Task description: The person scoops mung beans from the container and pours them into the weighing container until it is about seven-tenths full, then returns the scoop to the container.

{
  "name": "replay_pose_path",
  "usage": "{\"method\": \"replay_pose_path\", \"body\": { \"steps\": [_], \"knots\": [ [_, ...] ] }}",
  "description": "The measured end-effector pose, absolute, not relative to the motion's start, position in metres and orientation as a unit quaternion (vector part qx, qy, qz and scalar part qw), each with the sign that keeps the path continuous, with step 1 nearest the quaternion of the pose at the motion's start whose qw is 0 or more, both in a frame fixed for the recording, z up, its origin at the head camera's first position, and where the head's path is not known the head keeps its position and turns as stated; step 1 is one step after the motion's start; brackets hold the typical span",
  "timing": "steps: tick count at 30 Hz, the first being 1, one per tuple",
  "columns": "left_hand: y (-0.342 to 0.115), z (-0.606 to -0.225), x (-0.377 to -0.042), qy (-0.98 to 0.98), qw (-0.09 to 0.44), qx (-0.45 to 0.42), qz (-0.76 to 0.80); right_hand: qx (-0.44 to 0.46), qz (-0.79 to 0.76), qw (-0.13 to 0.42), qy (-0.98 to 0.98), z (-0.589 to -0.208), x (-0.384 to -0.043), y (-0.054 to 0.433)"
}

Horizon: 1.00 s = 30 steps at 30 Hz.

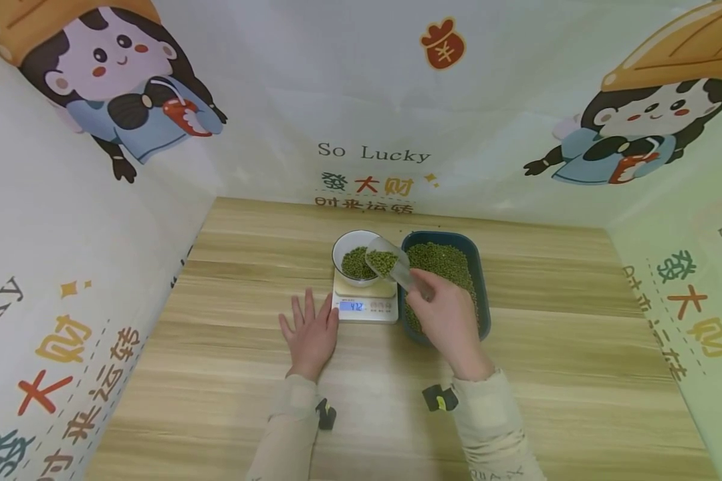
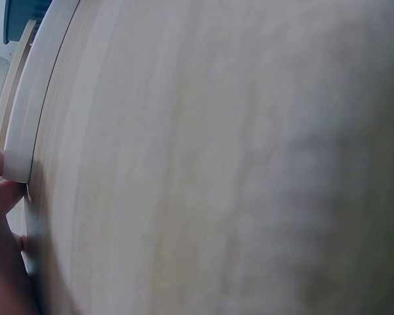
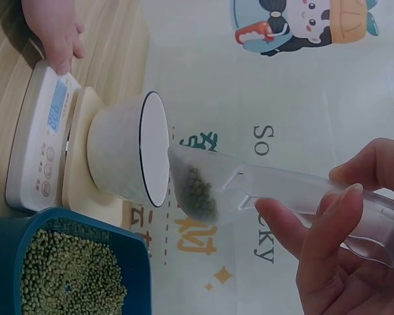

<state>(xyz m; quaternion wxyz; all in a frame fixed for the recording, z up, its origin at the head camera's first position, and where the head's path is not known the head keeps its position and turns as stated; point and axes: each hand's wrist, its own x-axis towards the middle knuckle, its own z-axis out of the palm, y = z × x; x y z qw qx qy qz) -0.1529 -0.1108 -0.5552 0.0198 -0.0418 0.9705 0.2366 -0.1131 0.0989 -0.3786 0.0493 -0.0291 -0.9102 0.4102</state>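
Observation:
My right hand (image 1: 448, 321) grips the handle of a clear plastic scoop (image 3: 217, 187) that carries green mung beans (image 3: 198, 193). The scoop's tip hangs over the right rim of a white bowl (image 3: 121, 147) with a dark edge. More mung beans (image 1: 356, 264) lie in that bowl, which stands on a white kitchen scale (image 1: 367, 310) with a lit display. Flat on the table, my left hand (image 1: 311, 334) spreads its fingers, the thumb side at the scale's left front corner. Close by the scale's right side sits a dark teal tub (image 1: 486, 314) of mung beans.
The wood-grain table (image 1: 228, 374) is bounded at the back and sides by printed white sheets (image 1: 493, 133). A few stray beans lie behind the tub near the back edge. Dark straps sit at both sleeve cuffs.

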Motion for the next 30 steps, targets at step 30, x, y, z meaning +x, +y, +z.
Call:
{"method": "replay_pose_path", "body": {
  "steps": [30],
  "knots": [
    [-0.1114,-0.5544,-0.1521,0.972,0.023,-0.041,0.231,-0.013,0.389,0.051,-0.920,-0.3786,-0.1132,0.0985]
  ]
}}
